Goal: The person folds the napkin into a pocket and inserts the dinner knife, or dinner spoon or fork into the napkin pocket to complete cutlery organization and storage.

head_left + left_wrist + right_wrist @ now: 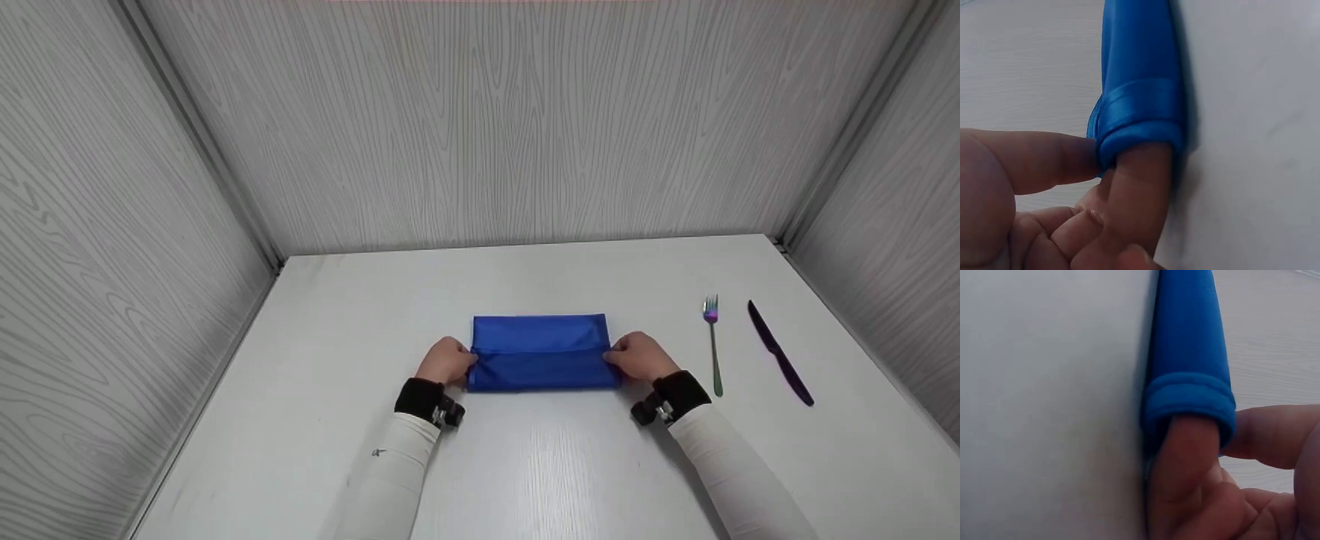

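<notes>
A blue cloth (547, 373) is being held by its two short ends near the middle of the table (525, 472), where it is lying folded as a wide rectangle. By a folded edge running from side to side, a lighter far part is being divided from a darker near part.

The left end is being pinched by the left hand (445, 361). In the left wrist view, the thumb (1050, 160) is being pressed to the outer side of the cloth, while one finger (1140, 191) is being held inside the end of the fold; one side of the fold is being caught between them.

The right end is being pinched by the right hand (641, 355) in the same manner: a finger is being hidden partly in the fold, and the thumb is being set against the outside. How strongly the cloth is being squeezed cannot be told, because the fingertips are being covered by it.

A black strap (417, 397) is being worn on the left wrist, and a similar one on the right. To the right of the right hand, well apart from the cloth, a fork (714, 337) and a dark knife (778, 352) are lying side by side.
</notes>
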`<state>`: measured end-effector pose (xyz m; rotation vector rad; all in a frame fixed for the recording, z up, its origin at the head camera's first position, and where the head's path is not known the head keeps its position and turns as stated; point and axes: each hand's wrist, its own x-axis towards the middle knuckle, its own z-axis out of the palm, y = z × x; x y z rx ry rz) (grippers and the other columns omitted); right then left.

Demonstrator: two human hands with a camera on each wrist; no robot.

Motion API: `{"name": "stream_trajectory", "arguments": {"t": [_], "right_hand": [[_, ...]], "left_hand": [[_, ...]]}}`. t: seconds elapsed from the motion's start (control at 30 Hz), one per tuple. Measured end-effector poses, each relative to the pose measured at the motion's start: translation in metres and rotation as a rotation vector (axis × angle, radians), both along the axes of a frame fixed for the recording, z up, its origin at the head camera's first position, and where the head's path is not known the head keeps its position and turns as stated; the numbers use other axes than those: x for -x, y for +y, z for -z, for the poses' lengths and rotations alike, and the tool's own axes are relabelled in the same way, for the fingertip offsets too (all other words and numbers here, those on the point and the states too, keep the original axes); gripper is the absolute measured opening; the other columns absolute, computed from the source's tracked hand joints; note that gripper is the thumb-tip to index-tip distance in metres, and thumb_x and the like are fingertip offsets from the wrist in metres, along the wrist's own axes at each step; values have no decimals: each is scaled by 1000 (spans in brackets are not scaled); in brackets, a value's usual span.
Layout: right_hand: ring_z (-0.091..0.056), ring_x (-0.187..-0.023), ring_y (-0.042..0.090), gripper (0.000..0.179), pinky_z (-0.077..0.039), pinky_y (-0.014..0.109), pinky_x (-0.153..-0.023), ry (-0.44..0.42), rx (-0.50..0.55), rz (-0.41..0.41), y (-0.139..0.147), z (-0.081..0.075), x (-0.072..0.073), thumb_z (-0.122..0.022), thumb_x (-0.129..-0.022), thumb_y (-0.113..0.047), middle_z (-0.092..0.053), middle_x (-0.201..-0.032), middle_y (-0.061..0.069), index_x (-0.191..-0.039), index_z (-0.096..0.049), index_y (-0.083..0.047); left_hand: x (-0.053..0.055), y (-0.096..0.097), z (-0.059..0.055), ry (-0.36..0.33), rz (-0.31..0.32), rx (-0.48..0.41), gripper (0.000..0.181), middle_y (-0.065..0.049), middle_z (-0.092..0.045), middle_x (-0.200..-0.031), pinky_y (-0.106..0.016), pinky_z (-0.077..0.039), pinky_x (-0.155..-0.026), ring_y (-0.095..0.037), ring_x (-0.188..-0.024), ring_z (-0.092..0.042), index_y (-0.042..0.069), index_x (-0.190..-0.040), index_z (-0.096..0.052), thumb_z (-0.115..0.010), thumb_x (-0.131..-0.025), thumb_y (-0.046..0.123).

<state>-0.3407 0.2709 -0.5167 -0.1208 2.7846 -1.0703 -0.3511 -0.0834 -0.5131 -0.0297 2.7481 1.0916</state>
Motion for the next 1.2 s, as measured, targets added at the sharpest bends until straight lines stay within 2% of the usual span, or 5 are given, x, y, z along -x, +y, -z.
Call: {"name": "stream_trajectory", "arguments": {"t": [0.3,0.6,0.83,1.07,1.2], "right_hand": [[-54,-58,11,25,-46,27,-57,3,12,21,1,0,0,-70,-96,-17,-56,-63,-4,-76,-69,-3],[-52,-56,10,27,-44,26,-57,18,13,1,2,2,2,-69,-95,-18,-54,-60,-6,-71,-67,-5],[-50,-56,10,28,-42,26,-56,16,10,1,3,3,2,-69,-94,-18,-51,-59,-7,-68,-64,-9],[-48,-56,10,32,-40,26,-56,19,15,3,2,2,2,-69,-93,-18,-48,-58,-8,-64,-56,-15],[-49,-56,10,31,-41,26,-56,24,17,7,3,3,2,-70,-93,-17,-49,-59,-7,-65,-57,-14]], "left_hand": [[0,4,3,63,1,59,24,-15,-76,-95,-41,-57,-86,-26,-86,-67,-4,-96,-75,-68,-94,19],[-1,6,3,80,-6,96,24,-10,-72,-80,-36,-55,-74,-21,-72,-61,-2,-81,-76,-68,-94,18],[-1,7,2,52,-34,100,25,-10,-73,-85,-39,-55,-77,-22,-76,-63,0,-86,-74,-67,-97,22],[-1,6,3,66,-52,130,22,-11,-74,-87,-39,-55,-76,-22,-77,-64,2,-87,-74,-68,-94,21],[-1,8,3,65,-55,134,24,-10,-74,-87,-39,-55,-73,-22,-78,-65,3,-86,-73,-70,-95,25]]}}
